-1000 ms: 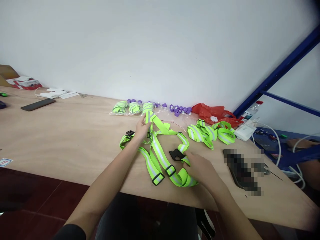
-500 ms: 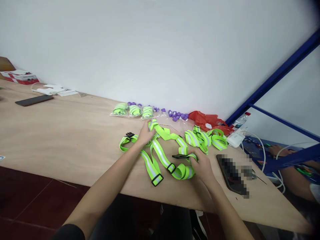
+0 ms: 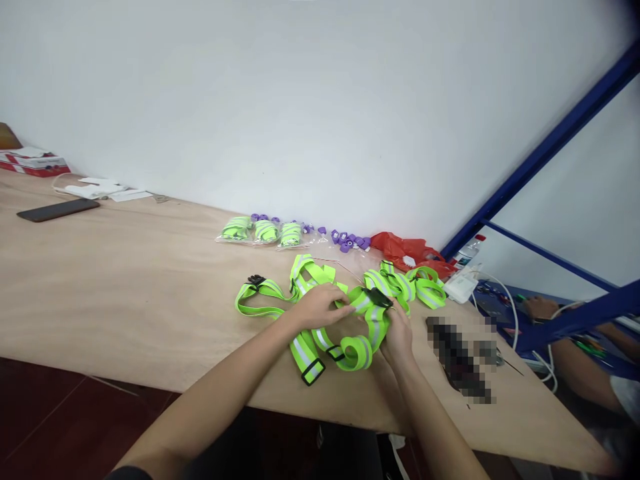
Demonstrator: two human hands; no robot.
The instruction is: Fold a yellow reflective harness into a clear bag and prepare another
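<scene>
A neon-green reflective strap harness (image 3: 270,298) with grey stripes and black buckles lies spread on the wooden table (image 3: 125,267). My left hand (image 3: 320,305) rests on the straps near their middle, fingers curled over a band. My right hand (image 3: 397,333) grips a raised loop of the strap that carries a black buckle (image 3: 377,297). A black slider (image 3: 313,371) hangs at the strap's near end.
Another bundled green harness (image 3: 415,283) lies right of my hands. Bagged green straps (image 3: 263,231), purple clips (image 3: 347,237) and a red bag (image 3: 405,247) line the wall. A phone (image 3: 57,209) and papers sit far left. Another person's arm (image 3: 575,353) is at right by white cables.
My left hand slid right from the strap's far end to its middle. My right hand lifted the buckle end up and toward the left hand, bunching the straps.
</scene>
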